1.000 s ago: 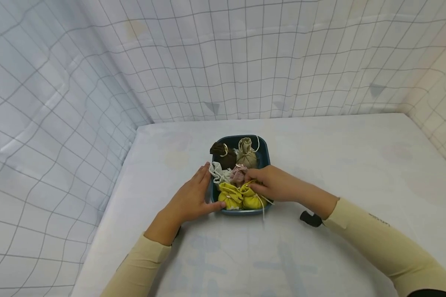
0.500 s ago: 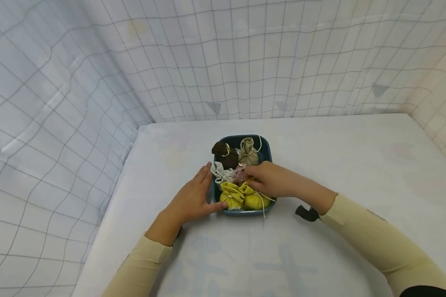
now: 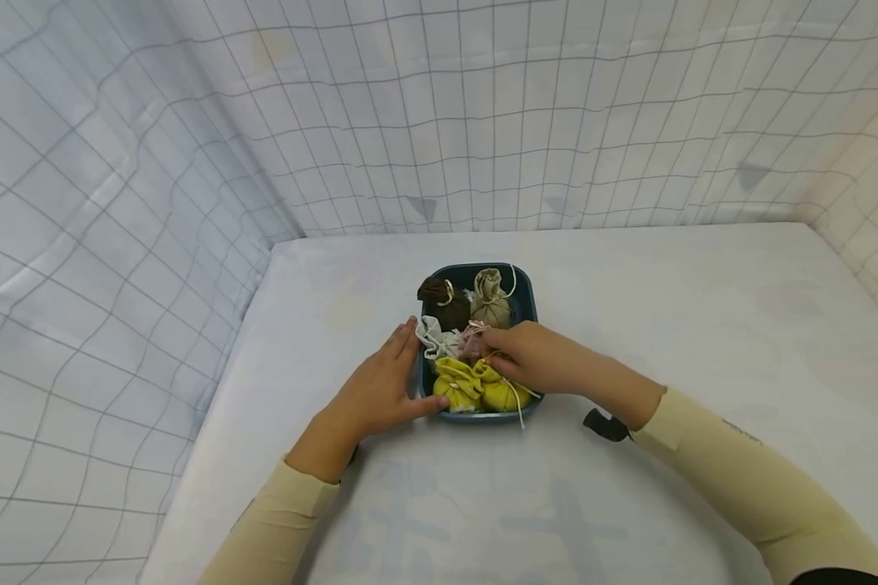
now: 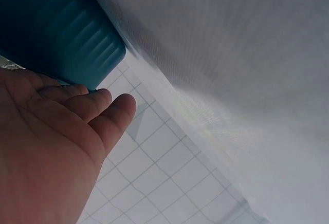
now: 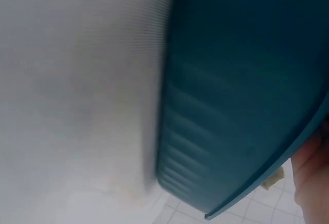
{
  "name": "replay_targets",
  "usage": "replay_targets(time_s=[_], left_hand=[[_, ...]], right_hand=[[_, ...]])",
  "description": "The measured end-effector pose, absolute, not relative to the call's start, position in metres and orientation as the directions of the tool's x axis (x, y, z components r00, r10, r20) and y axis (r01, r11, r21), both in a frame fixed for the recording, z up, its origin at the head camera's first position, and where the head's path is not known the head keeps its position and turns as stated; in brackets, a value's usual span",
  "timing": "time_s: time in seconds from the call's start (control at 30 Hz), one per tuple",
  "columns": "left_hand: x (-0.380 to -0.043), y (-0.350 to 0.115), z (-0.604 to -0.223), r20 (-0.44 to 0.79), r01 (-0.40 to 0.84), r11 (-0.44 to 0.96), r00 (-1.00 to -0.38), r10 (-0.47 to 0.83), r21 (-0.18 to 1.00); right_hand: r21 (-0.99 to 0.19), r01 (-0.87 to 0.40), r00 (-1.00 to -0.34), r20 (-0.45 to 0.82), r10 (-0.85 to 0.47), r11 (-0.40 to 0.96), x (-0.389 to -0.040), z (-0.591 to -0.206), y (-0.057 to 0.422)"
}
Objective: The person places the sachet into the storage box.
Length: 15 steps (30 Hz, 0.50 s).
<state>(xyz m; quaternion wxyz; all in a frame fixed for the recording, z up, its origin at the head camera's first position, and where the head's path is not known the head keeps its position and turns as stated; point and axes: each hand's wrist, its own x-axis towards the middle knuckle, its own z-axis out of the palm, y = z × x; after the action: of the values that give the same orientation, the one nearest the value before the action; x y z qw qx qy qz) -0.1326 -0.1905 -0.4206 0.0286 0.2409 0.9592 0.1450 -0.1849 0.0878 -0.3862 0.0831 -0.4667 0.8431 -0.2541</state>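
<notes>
A dark blue-green plastic basket with ribbed walls holds several small drawstring pouches. My left hand lies along its left side, fingers straight, thumb at the front rim. In the left wrist view those fingertips sit at the basket's wall. My right hand reaches in over the right rim, its curled fingers pinching the pink pouch. Close below are two yellow pouches, the left one and the right one. A white pouch lies left of the pink one. The right fingertips are mostly hidden.
Behind them in the basket sit a dark brown pouch and a beige pouch. The basket stands on a white-covered table. Grid-patterned white curtains rise at the back and sides. A black strap piece shows under the right wrist.
My right hand has shifted slightly from above the right yellow pouch toward the pink pouch. The left hand stays in place at the basket's side.
</notes>
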Motion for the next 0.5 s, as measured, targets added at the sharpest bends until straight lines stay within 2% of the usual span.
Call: replay_targets(time_s=[0.33, 0.5], left_hand=[[-0.134, -0.191, -0.424, 0.021, 0.451, 0.840, -0.884, 0.467, 0.300], [-0.133, -0.190, -0.423, 0.028, 0.460, 0.838, -0.881, 0.473, 0.295]], right_hand=[[-0.646, -0.662, -0.589, 0.134, -0.797, 0.380, -0.186, -0.398, 0.107], [-0.671, -0.660, -0.578, 0.166, -0.799, 0.339, -0.186, -0.393, 0.117]])
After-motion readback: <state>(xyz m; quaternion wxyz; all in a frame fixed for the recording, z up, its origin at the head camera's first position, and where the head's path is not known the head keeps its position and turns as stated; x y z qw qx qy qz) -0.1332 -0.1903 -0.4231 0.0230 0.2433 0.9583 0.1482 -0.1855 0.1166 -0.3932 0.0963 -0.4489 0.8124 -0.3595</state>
